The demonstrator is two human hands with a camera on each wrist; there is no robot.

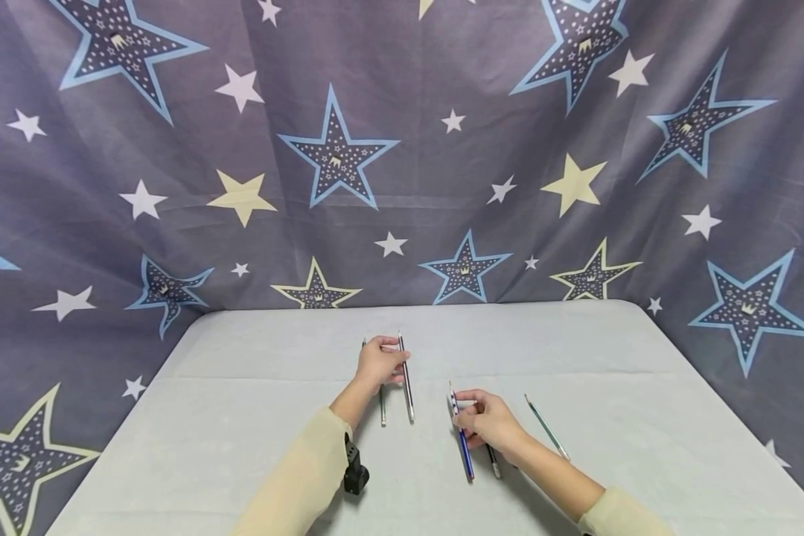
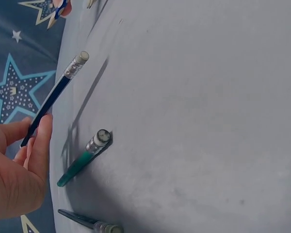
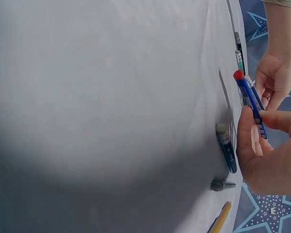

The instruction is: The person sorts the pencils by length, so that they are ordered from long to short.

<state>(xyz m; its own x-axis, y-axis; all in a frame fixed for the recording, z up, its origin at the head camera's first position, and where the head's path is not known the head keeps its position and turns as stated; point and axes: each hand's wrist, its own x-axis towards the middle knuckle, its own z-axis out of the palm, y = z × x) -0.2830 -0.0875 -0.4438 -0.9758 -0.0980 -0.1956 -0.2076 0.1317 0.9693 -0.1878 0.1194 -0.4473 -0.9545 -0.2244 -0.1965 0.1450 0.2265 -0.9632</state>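
My left hand (image 1: 378,363) pinches a dark pencil (image 1: 407,391) with a silver ferrule and pale eraser. In the left wrist view this pencil (image 2: 53,97) is raised off the table, eraser end towards the camera. Beside that hand lies a green pencil (image 1: 383,411), partly hidden by it. Between thumb and fingers, my right hand (image 1: 490,423) holds a blue pencil (image 1: 464,447) with a white patterned section; its red end (image 3: 238,74) shows in the right wrist view. A black pencil (image 1: 493,461) lies partly under the right hand.
Right of the right forearm, another green pencil (image 1: 546,426) lies slanted on the white-covered table (image 1: 241,447). A dark pencil (image 2: 87,221) shows low in the left wrist view, a yellow one (image 3: 224,213) in the right. A star-patterned curtain (image 1: 415,149) hangs behind.
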